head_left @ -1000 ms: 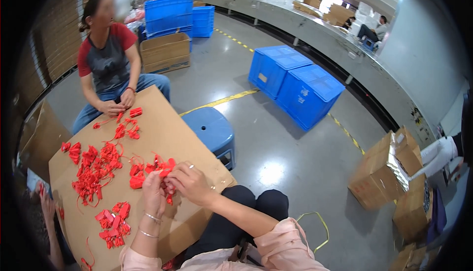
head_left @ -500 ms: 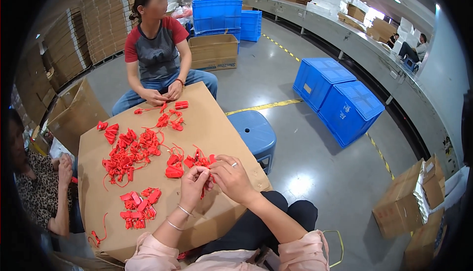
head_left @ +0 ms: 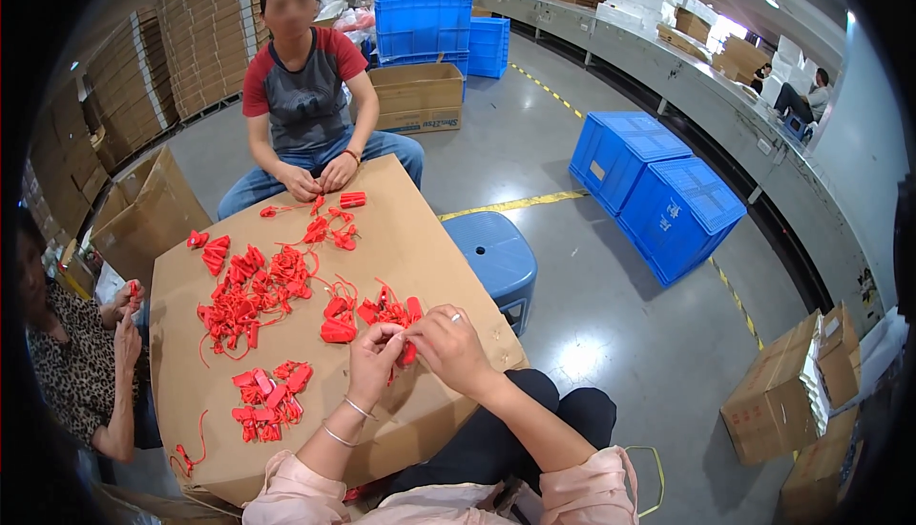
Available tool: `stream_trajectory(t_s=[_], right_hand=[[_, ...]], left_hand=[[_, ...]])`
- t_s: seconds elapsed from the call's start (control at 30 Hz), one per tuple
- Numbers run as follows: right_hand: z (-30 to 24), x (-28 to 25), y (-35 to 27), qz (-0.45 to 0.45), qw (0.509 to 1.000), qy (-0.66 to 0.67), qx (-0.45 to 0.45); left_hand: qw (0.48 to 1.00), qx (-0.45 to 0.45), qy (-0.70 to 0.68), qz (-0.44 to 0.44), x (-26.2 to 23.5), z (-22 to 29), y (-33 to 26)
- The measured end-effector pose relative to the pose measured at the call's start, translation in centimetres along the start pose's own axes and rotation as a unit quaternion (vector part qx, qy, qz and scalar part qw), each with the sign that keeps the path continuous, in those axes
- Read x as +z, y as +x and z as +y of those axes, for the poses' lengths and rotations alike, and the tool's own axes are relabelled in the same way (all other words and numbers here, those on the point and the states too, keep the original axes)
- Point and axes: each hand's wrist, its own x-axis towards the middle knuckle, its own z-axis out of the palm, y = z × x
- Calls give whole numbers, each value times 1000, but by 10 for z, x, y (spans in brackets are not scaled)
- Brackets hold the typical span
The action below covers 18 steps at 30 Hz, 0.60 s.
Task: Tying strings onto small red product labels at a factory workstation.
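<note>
The red piece [head_left: 408,354] has shifted between the inward-angled, pinching hands [head_left: 451,349].

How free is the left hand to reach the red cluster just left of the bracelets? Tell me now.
Likely yes: only bare cardboard separates the left hand from the red cluster, though it looks busy with a red piece alongside the right hand.

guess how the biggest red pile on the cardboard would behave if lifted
The biggest red pile would probably sag, since thin cords trail from it. Pieces may snag and lift together, as the cords look tangled. It is probably light: the pieces look small.
</note>
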Motion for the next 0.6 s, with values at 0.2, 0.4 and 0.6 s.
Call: stream_trajectory(t_s=[0.2, 0.4, 0.6], right_hand=[[6, 5, -4, -40, 976, 160, 142], [8, 1, -5, -96, 827, 432, 346], [14, 7, -8, -140, 860, 366, 328]], left_hand=[[1000, 1, -11, -4, -4, 2, -4], [997, -47, 19, -60, -8, 10, -3], [997, -55, -34, -45, -14, 1, -3]])
